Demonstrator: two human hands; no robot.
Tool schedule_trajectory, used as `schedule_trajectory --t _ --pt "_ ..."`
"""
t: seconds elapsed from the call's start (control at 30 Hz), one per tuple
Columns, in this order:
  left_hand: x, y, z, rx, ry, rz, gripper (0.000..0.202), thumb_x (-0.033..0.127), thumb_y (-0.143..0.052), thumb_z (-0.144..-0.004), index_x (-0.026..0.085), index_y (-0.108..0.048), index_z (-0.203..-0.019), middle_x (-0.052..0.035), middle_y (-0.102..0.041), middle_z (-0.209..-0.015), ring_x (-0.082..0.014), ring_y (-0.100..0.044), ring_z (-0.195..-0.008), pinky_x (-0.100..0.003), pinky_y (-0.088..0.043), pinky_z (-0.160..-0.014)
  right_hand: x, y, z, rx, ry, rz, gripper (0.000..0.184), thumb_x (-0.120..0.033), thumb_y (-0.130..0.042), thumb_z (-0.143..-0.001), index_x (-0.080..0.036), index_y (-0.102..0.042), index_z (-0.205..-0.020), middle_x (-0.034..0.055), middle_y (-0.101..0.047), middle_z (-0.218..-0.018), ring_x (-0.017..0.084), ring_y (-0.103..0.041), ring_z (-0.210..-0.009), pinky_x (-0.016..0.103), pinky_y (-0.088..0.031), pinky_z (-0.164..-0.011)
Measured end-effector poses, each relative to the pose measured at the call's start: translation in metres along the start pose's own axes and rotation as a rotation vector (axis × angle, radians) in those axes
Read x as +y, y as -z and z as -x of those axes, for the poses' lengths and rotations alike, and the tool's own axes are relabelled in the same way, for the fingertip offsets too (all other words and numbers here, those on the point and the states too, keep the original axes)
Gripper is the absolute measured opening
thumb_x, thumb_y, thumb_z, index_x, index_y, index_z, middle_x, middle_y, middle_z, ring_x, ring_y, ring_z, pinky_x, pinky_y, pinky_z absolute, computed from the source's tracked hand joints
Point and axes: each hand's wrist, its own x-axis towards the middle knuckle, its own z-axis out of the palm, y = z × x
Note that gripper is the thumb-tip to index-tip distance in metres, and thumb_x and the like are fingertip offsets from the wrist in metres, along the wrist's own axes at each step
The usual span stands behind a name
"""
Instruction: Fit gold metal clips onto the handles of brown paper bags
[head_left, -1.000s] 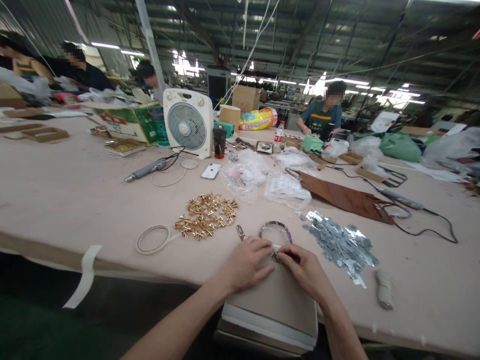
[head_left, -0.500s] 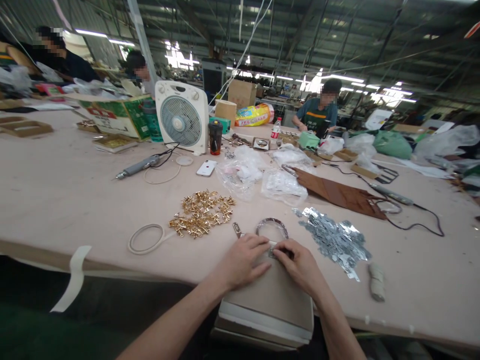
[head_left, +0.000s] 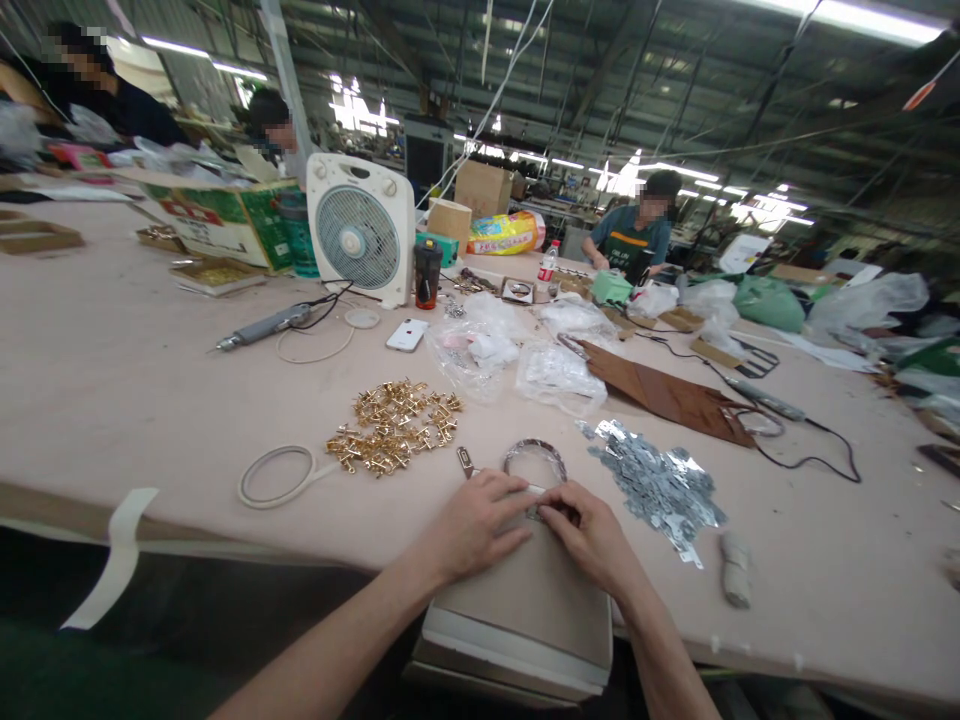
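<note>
A beige, box-shaped handbag (head_left: 525, 590) lies at the table's front edge, partly overhanging it. Its round dark handle (head_left: 534, 447), apparently wrapped in clear film, stands at the far end, with a small brown tab with metal hardware (head_left: 465, 462) beside it. Flat on the bag's upper left rests my left hand (head_left: 487, 525), fingers stretched out. My right hand (head_left: 581, 525) pinches a small metal plate (head_left: 534, 511) against the bag near the handle; its fingertips partly hide the plate. To the right spreads a pile of flat silver plates (head_left: 660, 490), to the left a pile of gold-coloured fittings (head_left: 394, 425).
A tape roll (head_left: 276, 476) and an electric screwdriver (head_left: 262, 328) lie left; a second screwdriver (head_left: 765, 398) and a brown leather piece (head_left: 664, 392) lie right. Behind are a fan (head_left: 360, 230), a phone (head_left: 408, 335) and plastic bags (head_left: 480, 345). Several people work beyond.
The view has shifted slightly, so the table things sit a little further left. Both hands keep almost the same place on the handbag, the right still pinching at the plate.
</note>
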Motion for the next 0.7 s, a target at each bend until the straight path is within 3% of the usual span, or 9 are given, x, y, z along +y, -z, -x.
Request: schedule_trajectory --t 0.37,0.6,0.7 --pt "0.001 -0.002 -0.001 0.001 -0.012 -0.028 0.036 0.031 -0.07 -0.095 0.024 -0.067 -0.13 -0.0067 -0.067 -0.136 -0.0263 -0.057 -0.122 -0.045 -0.049 -0.11 0.008 0.0 0.001 -0.022 0.077 0.048 0.019 -0.03 -0.06 -0.099 -0.028 -0.078 -0.103 0.0055 -0.069 -0.1 0.024 -0.066 -0.098 0.037 -0.052 -0.093" --pt "0.001 -0.004 -0.001 0.004 0.003 -0.058 0.044 0.031 -0.069 -0.096 0.025 -0.061 -0.139 -0.0082 -0.066 -0.137 -0.0274 -0.058 -0.122 -0.048 -0.05 -0.108 0.012 -0.021 0.016 0.238 0.095 0.011 0.022 -0.04 -0.057 -0.102 -0.028 -0.075 -0.107 0.0092 -0.068 -0.108 0.028 -0.062 -0.108 0.045 -0.052 -0.098" --pt "0.001 -0.003 -0.003 -0.018 0.007 -0.056 0.045 0.031 -0.069 -0.096 0.026 -0.06 -0.139 -0.0077 -0.065 -0.138 -0.0275 -0.057 -0.122 -0.048 -0.049 -0.109 0.014 -0.013 0.022 0.345 0.056 -0.073 0.029 -0.045 -0.062 -0.099 -0.025 -0.072 -0.117 0.01 -0.068 -0.115 0.026 -0.063 -0.106 0.043 -0.053 -0.098"
